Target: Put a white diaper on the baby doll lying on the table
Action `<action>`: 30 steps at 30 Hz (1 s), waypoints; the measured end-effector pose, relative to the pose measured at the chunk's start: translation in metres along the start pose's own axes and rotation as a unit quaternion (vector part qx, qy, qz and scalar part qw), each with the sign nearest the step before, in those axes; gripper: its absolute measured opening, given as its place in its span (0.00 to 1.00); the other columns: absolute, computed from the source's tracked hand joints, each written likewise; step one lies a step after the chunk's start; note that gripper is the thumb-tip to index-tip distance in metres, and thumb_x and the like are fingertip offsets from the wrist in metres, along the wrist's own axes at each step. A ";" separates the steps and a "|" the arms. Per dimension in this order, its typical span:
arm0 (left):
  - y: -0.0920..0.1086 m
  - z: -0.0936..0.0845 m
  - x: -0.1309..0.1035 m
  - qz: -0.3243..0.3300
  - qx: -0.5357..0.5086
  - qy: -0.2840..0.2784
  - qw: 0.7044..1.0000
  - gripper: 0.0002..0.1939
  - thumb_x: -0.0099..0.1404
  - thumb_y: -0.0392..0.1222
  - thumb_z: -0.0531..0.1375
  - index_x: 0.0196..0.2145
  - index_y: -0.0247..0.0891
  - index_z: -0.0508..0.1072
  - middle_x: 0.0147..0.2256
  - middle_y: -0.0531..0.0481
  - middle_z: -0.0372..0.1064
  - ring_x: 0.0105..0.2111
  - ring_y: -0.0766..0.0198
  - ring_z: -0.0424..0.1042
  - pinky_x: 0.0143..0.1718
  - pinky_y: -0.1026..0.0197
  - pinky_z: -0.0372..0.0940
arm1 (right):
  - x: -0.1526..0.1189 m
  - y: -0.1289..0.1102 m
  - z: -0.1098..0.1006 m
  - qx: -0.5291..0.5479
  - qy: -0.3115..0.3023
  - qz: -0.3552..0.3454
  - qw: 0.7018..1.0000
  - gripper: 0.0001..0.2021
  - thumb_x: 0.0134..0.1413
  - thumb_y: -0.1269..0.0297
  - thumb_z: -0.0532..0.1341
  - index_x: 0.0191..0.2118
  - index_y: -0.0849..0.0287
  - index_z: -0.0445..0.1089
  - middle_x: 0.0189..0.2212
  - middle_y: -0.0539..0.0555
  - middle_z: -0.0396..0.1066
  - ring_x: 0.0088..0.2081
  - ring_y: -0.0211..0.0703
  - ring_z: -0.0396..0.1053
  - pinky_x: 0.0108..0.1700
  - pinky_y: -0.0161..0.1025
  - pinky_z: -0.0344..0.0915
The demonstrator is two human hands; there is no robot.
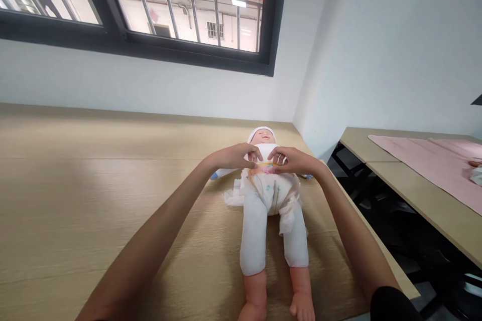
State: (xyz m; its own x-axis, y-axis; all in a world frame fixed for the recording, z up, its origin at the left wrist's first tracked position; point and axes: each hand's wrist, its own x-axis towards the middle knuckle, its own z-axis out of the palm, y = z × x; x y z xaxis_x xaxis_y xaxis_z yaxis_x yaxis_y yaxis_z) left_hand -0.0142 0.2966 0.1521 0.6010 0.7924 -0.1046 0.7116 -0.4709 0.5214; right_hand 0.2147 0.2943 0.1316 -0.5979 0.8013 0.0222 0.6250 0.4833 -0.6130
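Note:
A baby doll lies on its back on the wooden table, its head toward the window wall and its bare feet toward me. It has a white cap, white cloth on its body and legs, and a white diaper with a coloured print around its hips. At the diaper's front waist edge, my left hand curls its fingers and thumb over one side. My right hand mirrors it at the other side, fingers bent in toward the middle. Loose diaper tabs hang over the thigh and beside the hip.
The wooden table extends far to the left and ends just right of the doll. Past a gap with dark metal legs, another table bears a pink cloth. A barred window is ahead.

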 end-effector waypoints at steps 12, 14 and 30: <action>0.000 -0.004 -0.003 -0.021 0.018 0.011 1.000 0.08 0.55 0.46 0.58 0.29 0.39 0.68 0.35 0.52 0.69 0.36 0.61 0.68 0.36 0.62 0.60 | 0.001 0.000 0.000 -0.005 0.000 -0.012 1.000 0.17 0.48 0.56 0.65 0.43 0.58 0.68 0.36 0.53 0.69 0.37 0.42 0.66 0.38 0.38 0.63; -0.002 -0.004 -0.003 -0.006 -0.020 0.023 1.000 0.07 0.55 0.44 0.57 0.30 0.39 0.67 0.36 0.52 0.69 0.37 0.62 0.69 0.38 0.63 0.61 | 0.001 0.001 0.000 -0.007 -0.001 -0.012 1.000 0.18 0.48 0.55 0.65 0.43 0.58 0.68 0.37 0.53 0.69 0.37 0.42 0.66 0.38 0.38 0.63; -0.023 0.006 0.013 0.099 -0.103 0.088 0.986 0.08 0.58 0.45 0.56 0.32 0.38 0.65 0.35 0.51 0.67 0.35 0.65 0.66 0.40 0.61 0.62 | 0.002 0.002 0.002 0.000 -0.001 -0.013 1.000 0.19 0.48 0.52 0.65 0.44 0.58 0.68 0.37 0.53 0.69 0.36 0.41 0.66 0.37 0.37 0.63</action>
State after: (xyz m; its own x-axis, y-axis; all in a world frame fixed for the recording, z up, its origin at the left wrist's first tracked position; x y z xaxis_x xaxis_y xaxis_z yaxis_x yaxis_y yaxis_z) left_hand -0.0205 0.3155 0.1342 0.6351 0.7565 0.1563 0.4872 -0.5493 0.6789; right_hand 0.2143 0.2963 0.1288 -0.6148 0.7879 0.0359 0.6092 0.5033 -0.6129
